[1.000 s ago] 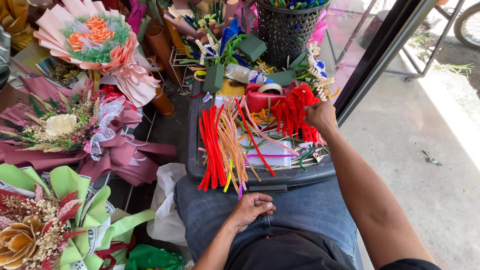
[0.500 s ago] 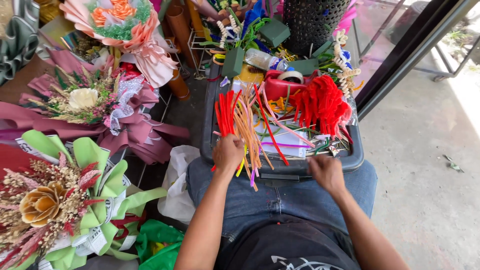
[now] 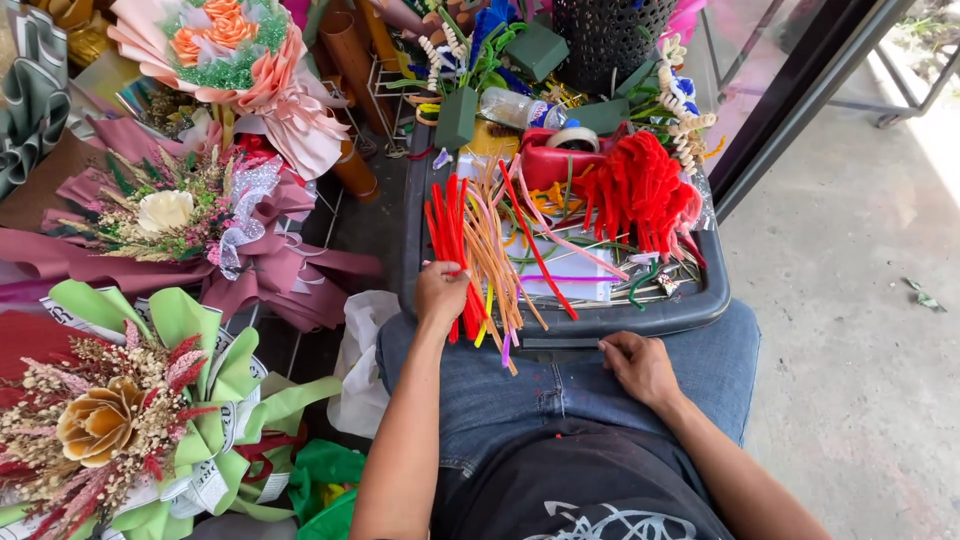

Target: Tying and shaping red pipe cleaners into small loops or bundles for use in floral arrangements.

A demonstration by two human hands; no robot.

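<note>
A dark plastic tray (image 3: 650,318) rests on my lap, which is in blue jeans. A bundle of red pipe cleaners (image 3: 448,235) lies along its left side, with orange and pink ones (image 3: 495,250) fanned beside it. My left hand (image 3: 440,293) is on the near end of the red bundle, fingers pinching the stems. My right hand (image 3: 638,365) rests on my thigh at the tray's front rim, fingers curled, holding nothing I can see. A fluffy red pipe-cleaner cluster (image 3: 640,190) sits at the tray's right.
A red tape dispenser (image 3: 560,155) and plastic bottle (image 3: 520,108) lie at the tray's far end, below a black mesh basket (image 3: 610,35). Wrapped bouquets in pink (image 3: 235,50), maroon (image 3: 180,220) and green (image 3: 130,420) crowd the left. Concrete floor (image 3: 860,300) lies to the right.
My right hand came back from the red cluster to my lap at the tray's front edge. My left hand rose from my thigh to the red pipe cleaners.
</note>
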